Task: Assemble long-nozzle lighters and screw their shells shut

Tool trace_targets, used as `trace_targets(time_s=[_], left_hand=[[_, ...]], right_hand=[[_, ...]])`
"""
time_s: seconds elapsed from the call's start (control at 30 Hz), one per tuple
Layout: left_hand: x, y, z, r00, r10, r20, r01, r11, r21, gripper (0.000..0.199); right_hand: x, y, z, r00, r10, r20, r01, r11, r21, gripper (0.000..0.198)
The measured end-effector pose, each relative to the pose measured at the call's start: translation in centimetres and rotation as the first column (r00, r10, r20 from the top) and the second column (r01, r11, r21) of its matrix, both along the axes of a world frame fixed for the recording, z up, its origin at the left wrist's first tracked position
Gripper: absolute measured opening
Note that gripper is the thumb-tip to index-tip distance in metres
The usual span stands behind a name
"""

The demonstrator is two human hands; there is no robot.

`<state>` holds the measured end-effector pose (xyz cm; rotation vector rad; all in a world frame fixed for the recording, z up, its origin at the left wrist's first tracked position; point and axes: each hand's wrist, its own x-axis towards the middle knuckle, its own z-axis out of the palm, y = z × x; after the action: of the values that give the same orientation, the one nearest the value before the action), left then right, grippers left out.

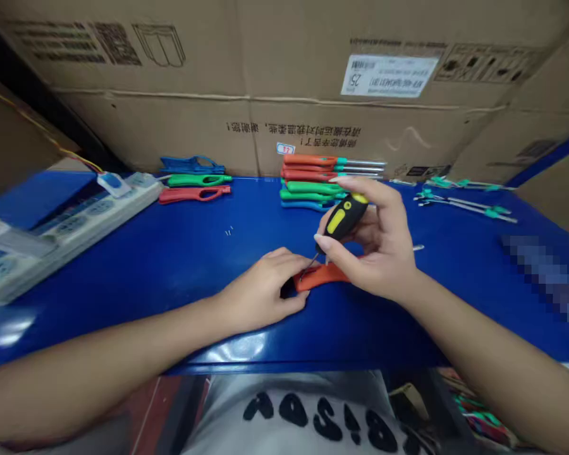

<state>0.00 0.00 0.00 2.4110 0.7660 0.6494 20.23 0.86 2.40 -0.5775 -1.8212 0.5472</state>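
My right hand (379, 243) is closed around the black and yellow handle of a screwdriver (344, 218). The screwdriver leans, its thin shaft running down to the left end of an orange lighter (325, 276) that lies on the blue table. My left hand (268, 291) grips that same end of the lighter between thumb and fingers. Part of the lighter's right side is hidden behind my right hand. A few tiny screws (228, 232) lie on the table beyond my left hand.
Behind stand stacked orange and green lighters (313, 188), with blue, green and red handle pieces (194, 194) to their left. Metal rods with teal parts (469, 203) lie at right. A white power strip (76, 227) runs along the left. A cardboard box (208, 126) walls the back.
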Motion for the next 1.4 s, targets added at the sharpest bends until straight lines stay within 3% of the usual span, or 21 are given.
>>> trace_targets(time_s=[0.27,0.7,0.93,1.0,1.07,1.13,1.2,1.27,1.4], left_hand=[[0.0,0.1,-0.3,1.000,0.024,-0.005,-0.024,1.000,-0.014,0.030],[-0.1,0.2,-0.4,0.999,0.032,0.008,-0.032,0.999,-0.006,0.022],[0.1,0.1,0.0,0.999,0.048,-0.017,-0.048,0.998,-0.042,0.017],[0.1,0.1,0.0,0.999,0.049,-0.017,-0.050,0.998,-0.036,0.013],[0.0,0.1,-0.1,0.999,0.047,-0.004,-0.047,0.999,-0.020,0.015],[0.0,0.1,-0.2,0.999,0.041,0.015,-0.040,0.999,-0.012,0.021],[0.0,0.0,-0.2,0.999,0.039,0.019,-0.038,0.999,-0.024,0.024],[0.0,0.0,-0.1,0.999,0.047,0.015,-0.047,0.998,-0.051,0.023],[0.1,-0.1,0.0,0.998,0.064,0.016,-0.062,0.995,-0.078,0.021]], right_hand=[[0.1,-0.2,0.0,1.000,-0.015,0.020,0.013,0.996,0.093,0.068],[0.1,-0.3,-0.1,0.997,-0.017,0.071,0.009,0.993,0.117,0.066],[0.2,-0.7,2.4,0.948,0.021,0.316,0.001,0.998,-0.068,0.065],[-0.2,-0.6,3.2,0.904,-0.045,0.424,0.070,0.997,-0.043,0.060],[-0.7,-0.5,3.8,0.817,-0.203,0.539,0.188,0.979,0.083,0.051],[-1.3,-0.3,4.1,0.713,-0.375,0.593,0.283,0.927,0.247,0.046],[-1.7,-0.2,4.3,0.652,-0.466,0.598,0.337,0.885,0.323,0.049],[-1.8,-0.1,4.7,0.665,-0.425,0.614,0.329,0.905,0.270,0.049],[-1.6,-0.1,5.4,0.760,-0.185,0.623,0.199,0.979,0.047,0.047]])
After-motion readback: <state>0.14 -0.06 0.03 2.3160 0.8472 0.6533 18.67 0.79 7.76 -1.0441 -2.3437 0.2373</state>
